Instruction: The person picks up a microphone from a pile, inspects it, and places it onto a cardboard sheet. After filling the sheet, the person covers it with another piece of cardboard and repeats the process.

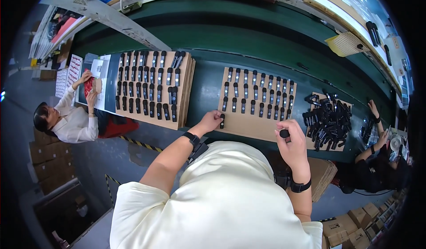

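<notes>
left hand [211,120] grip pinching black stick [222,121] onto cardboard sheet [248,125] | right hand [291,139] grip around black piece [284,133]

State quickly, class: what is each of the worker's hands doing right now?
Left hand: closed on a small black stick-shaped piece, setting it on the cardboard sheet.
Right hand: closed around another black piece.

Left hand [210,120] stretched forward, right hand [293,140] raised, fingers curled.
</notes>
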Demonstrator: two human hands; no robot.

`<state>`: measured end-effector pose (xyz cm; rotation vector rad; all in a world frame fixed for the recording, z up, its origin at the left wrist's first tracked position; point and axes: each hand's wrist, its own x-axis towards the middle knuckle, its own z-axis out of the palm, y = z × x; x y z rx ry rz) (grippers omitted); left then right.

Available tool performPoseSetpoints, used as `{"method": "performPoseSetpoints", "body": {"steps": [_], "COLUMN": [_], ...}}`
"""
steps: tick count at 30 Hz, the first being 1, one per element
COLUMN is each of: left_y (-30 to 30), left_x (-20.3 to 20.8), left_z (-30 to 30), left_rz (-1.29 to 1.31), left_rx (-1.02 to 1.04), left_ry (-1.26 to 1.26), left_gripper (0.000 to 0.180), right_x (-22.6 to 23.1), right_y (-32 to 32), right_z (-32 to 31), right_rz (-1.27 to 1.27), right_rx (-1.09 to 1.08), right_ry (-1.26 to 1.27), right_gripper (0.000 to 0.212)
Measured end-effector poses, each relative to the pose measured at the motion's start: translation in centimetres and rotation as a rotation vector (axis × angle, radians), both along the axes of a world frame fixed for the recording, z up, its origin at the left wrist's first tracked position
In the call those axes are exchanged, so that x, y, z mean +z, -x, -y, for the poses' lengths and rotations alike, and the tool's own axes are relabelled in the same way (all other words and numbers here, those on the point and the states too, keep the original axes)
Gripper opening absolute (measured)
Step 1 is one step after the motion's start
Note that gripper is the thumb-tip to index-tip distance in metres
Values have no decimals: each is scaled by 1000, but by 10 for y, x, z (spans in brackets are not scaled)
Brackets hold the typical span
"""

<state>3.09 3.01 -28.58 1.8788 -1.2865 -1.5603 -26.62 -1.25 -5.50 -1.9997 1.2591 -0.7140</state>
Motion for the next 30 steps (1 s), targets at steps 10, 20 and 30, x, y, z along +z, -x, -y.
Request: {"method": "performPoseSetpoints", "body": {"steps": [10, 20, 30], "left_y": [6, 10, 3], "left_x": [-18, -24, -26], "left_z": [5, 6, 1], "left_rz": [95, 236, 214], "left_rx": [22, 96, 162], "left_ry": [32, 48, 70], "left_gripper": [18, 19, 20], "right_x": [3, -1, 4], "right_y": [2, 9, 5], "right_z": [0, -4, -5], "right_rz": [-3, -2, 51], "right_rx": [-36, -61, -62], "right_ry": [-46, -99, -166], "right_gripper": [19, 17, 21]}}
